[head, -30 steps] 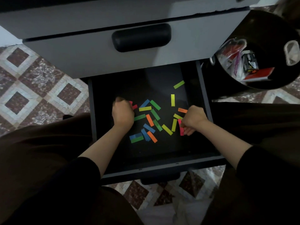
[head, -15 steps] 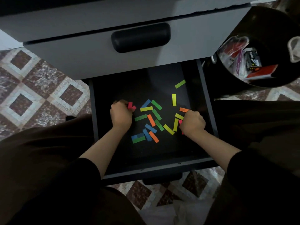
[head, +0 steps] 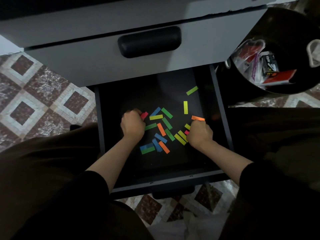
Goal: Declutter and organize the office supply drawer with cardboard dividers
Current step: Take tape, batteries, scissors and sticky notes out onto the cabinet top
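The open black drawer (head: 223, 118) holds several coloured paper strips (head: 161, 129) scattered over its floor in green, yellow, orange and blue. My left hand (head: 132, 125) is curled at the left of the pile and holds red strips (head: 144, 115) that stick out by its fingers. My right hand (head: 200, 134) is curled at the right of the pile. A pink strip (head: 186, 132) shows at its fingers, and an orange strip (head: 198, 118) lies just above its knuckles. A green strip (head: 192, 90) and a yellow strip (head: 185, 107) lie apart, further back.
A closed grey drawer with a black handle (head: 149, 41) sits above the open one. A black bin (head: 277, 54) at the right holds plastic bags, a small box and a red card. Patterned floor tiles (head: 34, 101) lie to the left. My dark-clothed legs flank the drawer.
My right hand slid left and forward over the pink strip and curled tighter, up toward the orange strip. My left hand stays put, its red strips showing more.
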### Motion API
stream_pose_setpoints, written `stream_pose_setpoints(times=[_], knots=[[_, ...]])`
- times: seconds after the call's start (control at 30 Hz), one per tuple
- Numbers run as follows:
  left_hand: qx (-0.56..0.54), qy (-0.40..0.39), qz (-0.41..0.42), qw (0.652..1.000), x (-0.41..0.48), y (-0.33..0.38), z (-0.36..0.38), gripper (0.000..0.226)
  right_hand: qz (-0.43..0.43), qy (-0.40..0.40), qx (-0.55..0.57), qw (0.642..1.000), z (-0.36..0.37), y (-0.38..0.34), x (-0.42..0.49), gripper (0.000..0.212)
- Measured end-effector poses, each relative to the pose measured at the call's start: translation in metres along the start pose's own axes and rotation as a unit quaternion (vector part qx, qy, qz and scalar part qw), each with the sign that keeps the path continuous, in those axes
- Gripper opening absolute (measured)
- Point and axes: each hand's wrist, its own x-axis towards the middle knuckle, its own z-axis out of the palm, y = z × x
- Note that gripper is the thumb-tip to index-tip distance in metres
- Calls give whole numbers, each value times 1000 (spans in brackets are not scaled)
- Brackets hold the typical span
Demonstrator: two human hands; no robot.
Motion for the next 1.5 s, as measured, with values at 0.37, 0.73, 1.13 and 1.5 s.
stream_pose_setpoints(times=[0.37, 0.73, 1.13, 1.5], knots=[[-264, -6, -1, 964, -5, -10, -53, 26, -55, 26, 51, 997, -30, -13, -6, 20], [-378, -105, 133, 910, -39, -29, -122, 5, -194, -39, 193, 961, -103, -54, -46, 9], [-386, -124, 162, 900, -45, -15, -119, 21, -180, -89, 267, 943, -104, -62, -32, 24], [-395, -140, 154, 895, -34, 2, -117, 21, -166, -79, 385, 904, -103, -76, -22, 16]])
